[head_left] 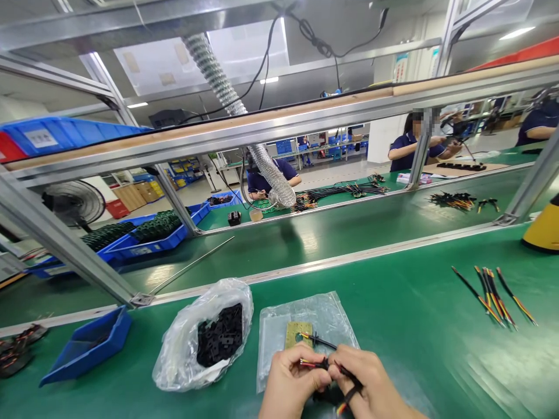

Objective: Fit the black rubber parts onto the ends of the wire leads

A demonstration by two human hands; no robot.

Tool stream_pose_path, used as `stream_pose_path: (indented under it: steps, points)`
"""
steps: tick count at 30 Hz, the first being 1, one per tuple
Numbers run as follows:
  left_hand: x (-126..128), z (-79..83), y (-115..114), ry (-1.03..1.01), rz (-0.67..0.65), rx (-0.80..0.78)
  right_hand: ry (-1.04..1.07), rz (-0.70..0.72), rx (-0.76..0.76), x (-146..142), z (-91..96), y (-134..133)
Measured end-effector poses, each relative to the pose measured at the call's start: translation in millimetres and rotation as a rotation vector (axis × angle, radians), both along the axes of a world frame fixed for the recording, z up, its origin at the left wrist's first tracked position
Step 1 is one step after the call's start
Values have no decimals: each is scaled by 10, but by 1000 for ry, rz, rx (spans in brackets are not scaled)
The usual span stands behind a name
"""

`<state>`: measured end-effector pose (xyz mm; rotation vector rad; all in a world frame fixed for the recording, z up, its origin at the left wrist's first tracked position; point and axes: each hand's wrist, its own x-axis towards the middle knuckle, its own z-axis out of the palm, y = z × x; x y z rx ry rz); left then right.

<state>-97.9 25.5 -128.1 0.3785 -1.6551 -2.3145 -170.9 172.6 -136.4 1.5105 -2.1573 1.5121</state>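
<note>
My left hand [290, 381] and my right hand [369, 381] meet at the bottom centre, both pinched on a short black wire harness [325, 364] with red and yellow leads. A small black part sits between my fingertips. Just beyond them a clear flat bag [273, 331] lies on the green table with a small yellowish board [297, 333] on it. To the left, an open plastic bag [183, 349] holds several small black parts [220, 336].
Several loose black, red and yellow wires [495, 294] lie at the right. A blue bin [87, 346] sits at the left, a yellow object [544, 230] at the far right. A metal frame [279, 125] and conveyor cross ahead. Other people work at benches beyond.
</note>
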Motion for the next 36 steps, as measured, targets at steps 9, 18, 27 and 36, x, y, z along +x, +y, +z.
stream_pose_path:
  steps: [9, 18, 27, 36]
  points:
    - [-31, -15, 44, -42, -1, 80, -678, 60, 47, -75, 88, -50]
    - [-62, -103, 49, 17, -18, 15, -659, 124, 10, -26, 77, -57]
    - [218, 362, -526, -294, 122, -1008, -153, 75, 307, -253, -364, -19]
    - [499, 309, -1699, -660, 132, -1534, 486, -230, 369, -63, -755, -372]
